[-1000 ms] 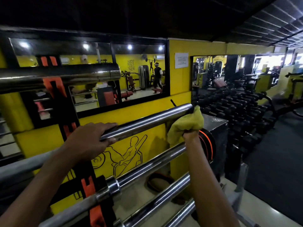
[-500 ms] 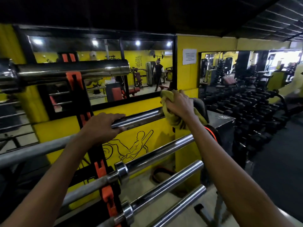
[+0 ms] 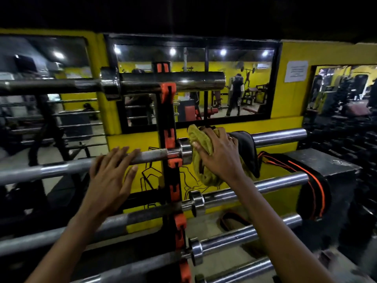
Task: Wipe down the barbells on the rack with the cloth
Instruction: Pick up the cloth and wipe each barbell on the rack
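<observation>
Several steel barbells lie one above another on a black rack with orange hooks (image 3: 171,139). My right hand (image 3: 219,155) grips a yellow-green cloth (image 3: 201,139) wrapped over the sleeve of the second barbell (image 3: 279,136), right beside its collar. My left hand (image 3: 111,170) rests on the same bar's shaft left of the rack upright, fingers nearly straight and laid over the bar. Another barbell (image 3: 173,82) sits at the top, and lower ones (image 3: 265,185) run below my arms.
A yellow wall with mirrors (image 3: 224,88) stands behind the rack. A black cloth item (image 3: 247,152) hangs over the sleeve to the right of my hand. A dark box with black-and-orange belts (image 3: 314,180) is at the right, dumbbell racks (image 3: 346,135) beyond it.
My right hand slid the cloth leftward along the sleeve from its end to the collar. My left hand's grip on the shaft has loosened. The view turned left.
</observation>
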